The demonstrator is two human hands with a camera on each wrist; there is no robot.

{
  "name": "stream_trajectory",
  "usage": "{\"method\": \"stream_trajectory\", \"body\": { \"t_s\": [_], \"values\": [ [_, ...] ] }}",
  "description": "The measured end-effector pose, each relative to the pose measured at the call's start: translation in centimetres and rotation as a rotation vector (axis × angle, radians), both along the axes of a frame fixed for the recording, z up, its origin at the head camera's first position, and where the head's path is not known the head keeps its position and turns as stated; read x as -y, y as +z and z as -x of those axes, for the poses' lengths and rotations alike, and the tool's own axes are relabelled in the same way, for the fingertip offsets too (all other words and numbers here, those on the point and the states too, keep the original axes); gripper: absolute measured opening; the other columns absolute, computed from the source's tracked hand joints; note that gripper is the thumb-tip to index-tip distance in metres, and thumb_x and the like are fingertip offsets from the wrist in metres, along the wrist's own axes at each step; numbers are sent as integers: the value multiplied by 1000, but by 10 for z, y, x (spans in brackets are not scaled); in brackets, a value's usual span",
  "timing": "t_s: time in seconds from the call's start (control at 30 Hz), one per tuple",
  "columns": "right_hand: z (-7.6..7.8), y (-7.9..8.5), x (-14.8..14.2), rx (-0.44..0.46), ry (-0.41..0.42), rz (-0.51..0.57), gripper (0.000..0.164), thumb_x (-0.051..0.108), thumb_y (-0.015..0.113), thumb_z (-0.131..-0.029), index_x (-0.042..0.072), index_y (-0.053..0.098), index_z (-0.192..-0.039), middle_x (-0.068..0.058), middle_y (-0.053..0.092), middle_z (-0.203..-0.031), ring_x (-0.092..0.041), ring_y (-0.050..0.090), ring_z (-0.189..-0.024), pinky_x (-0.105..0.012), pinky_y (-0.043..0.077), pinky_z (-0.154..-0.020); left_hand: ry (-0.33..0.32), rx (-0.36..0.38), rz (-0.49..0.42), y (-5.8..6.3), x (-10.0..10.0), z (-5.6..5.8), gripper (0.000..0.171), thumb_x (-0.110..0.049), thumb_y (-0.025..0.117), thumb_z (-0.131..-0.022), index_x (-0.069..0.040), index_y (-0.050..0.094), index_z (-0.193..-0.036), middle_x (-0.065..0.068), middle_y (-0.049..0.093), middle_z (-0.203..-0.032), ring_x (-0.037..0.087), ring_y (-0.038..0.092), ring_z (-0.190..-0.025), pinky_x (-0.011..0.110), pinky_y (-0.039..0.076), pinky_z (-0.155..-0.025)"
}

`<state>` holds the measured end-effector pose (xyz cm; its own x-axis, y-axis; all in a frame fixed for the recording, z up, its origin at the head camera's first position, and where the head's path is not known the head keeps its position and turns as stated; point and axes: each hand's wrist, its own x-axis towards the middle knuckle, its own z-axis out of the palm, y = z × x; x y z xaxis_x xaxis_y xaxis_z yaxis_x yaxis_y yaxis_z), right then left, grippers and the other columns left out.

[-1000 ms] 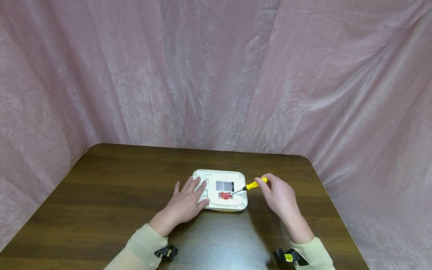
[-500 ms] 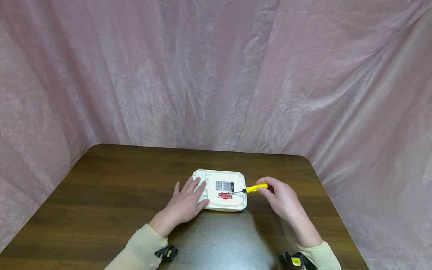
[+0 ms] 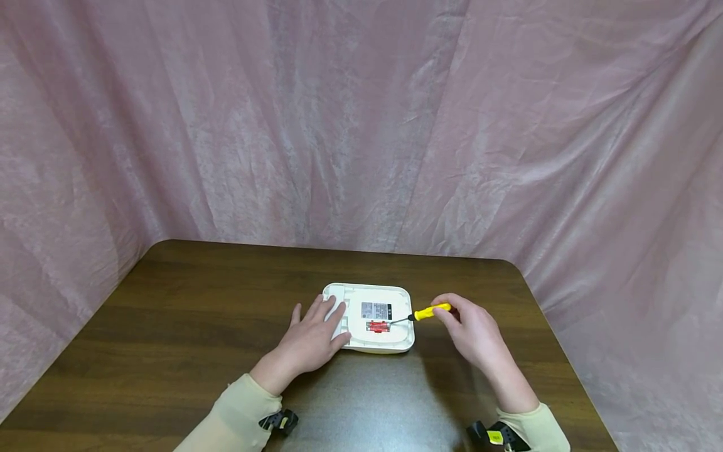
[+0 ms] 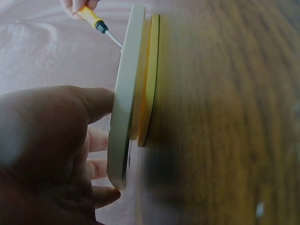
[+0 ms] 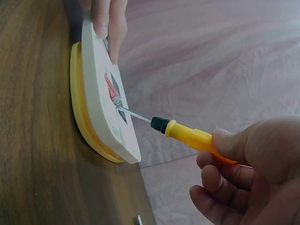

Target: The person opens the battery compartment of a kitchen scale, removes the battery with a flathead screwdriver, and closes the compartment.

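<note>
A white flat device lies face down on the table, with a yellow plate beneath it. Two red batteries sit side by side in its recess, below a grey label. My left hand rests on the device's left end with fingers spread and straight. My right hand pinches the yellow handle of a screwdriver between thumb and fingers. The screwdriver's metal tip meets the right end of the batteries; whether it goes under them I cannot tell.
The brown wooden table reaches well past the device on every side. A pink curtain hangs behind it. A small pale object shows near the table edge in the right wrist view, too small to name.
My right hand has shifted slightly right and down, and the screwdriver slopes less steeply than a second ago. My left hand, the device and the batteries look unmoved.
</note>
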<state>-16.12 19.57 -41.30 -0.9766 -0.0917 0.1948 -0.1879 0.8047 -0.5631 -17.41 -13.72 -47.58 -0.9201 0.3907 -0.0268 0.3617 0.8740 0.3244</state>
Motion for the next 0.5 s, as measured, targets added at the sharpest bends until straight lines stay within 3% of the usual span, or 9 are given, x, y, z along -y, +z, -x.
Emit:
{"method": "stream_trajectory", "body": {
  "t_s": [0.5],
  "values": [
    [-6,9,3,-59,3,0,11,19,79,-105,17,80,-115,2,73,-98,-19,59,-80,-41,47,-75,-11,-7,-39,-2,1,0,70,-46,59,-114,-7,43,-170,21,31,-178,46,19,-166,80,13,-125]
  ]
}}
